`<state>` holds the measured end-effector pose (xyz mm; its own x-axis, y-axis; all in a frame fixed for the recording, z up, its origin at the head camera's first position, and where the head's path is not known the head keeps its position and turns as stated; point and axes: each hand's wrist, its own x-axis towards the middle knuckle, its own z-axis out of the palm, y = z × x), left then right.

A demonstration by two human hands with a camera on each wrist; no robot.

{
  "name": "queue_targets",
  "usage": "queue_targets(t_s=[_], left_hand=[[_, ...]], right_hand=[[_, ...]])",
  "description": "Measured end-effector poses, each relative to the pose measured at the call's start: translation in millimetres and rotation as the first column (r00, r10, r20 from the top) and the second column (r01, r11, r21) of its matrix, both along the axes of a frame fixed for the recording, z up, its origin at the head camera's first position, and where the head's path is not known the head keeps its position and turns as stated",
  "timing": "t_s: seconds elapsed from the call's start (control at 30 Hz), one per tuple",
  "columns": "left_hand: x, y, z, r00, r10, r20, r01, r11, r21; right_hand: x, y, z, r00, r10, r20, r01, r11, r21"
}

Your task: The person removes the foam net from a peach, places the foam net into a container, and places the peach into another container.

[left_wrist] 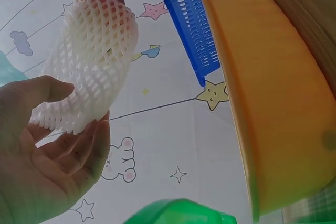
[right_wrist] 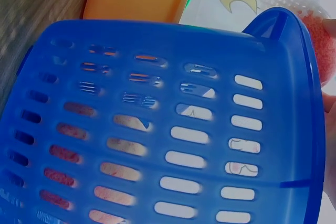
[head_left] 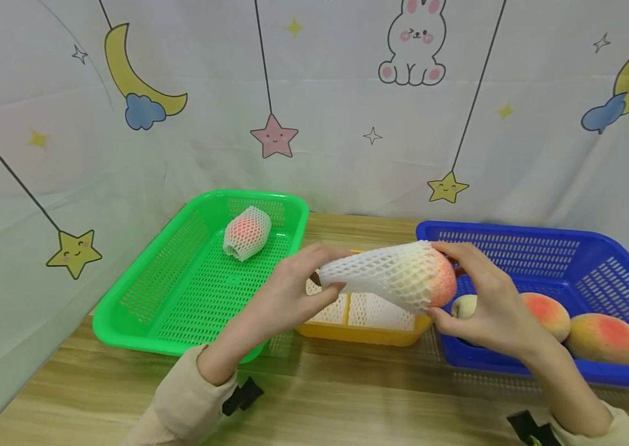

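A pinkish-red peach [head_left: 444,284] sits in one end of a white foam fruit net [head_left: 370,267], held above the yellow basket in the head view. The net covers most of the peach and tapers toward the left. My right hand [head_left: 487,303] grips the bare end of the peach between thumb and fingers. At the narrow end of the net, my left hand [head_left: 292,288] pinches the mesh between thumb and fingers. The left wrist view shows the net [left_wrist: 89,66] stretched between both hands. In the right wrist view, the blue basket hides most of the right hand.
On the left stands a green basket [head_left: 125,328] with a netted peach [head_left: 249,230] inside. A yellow divided basket [head_left: 359,336] holding white foam nets [head_left: 381,313] is in the middle. At right, a blue basket [head_left: 515,232] contains several peaches [head_left: 604,337]. A printed curtain [head_left: 337,173] hangs behind.
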<state>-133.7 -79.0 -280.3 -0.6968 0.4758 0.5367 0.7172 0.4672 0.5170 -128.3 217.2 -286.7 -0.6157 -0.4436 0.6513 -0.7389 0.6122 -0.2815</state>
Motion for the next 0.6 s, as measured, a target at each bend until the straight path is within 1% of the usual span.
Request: queue_targets(t_s=[0.13, 0.23, 0.33, 0.5, 0.6], left_hand=[[-0.6, 0.2, 0.1, 0.999, -0.013, -0.04, 0.014, 0.999, 0.033], [-0.9, -0.1, -0.2, 0.998, -0.002, -0.058, 0.006, 0.998, 0.065], [-0.3, -1.0, 0.2, 0.997, 0.028, -0.068, -0.021, 0.995, 0.098], [-0.3, -1.7, 0.7, 0.992, 0.097, -0.079, -0.087, 0.989, 0.117], [-0.8, -1.4, 0.4, 0.989, 0.128, -0.076, -0.118, 0.986, 0.118]], right_hand=[[-1.4, 1, 0.6, 1.0, -0.001, 0.007, 0.001, 1.0, -0.022], [-2.2, 2, 1.0, 1.0, 0.0, 0.0, 0.0, 0.999, -0.036], [-2.2, 3, 1.8, 1.0, -0.009, -0.019, 0.008, 0.999, -0.046], [-2.9, 8, 3.1, 0.999, -0.044, -0.006, 0.044, 0.997, -0.069], [-4.5, 12, 3.7, 0.997, -0.075, 0.002, 0.075, 0.994, -0.075]])
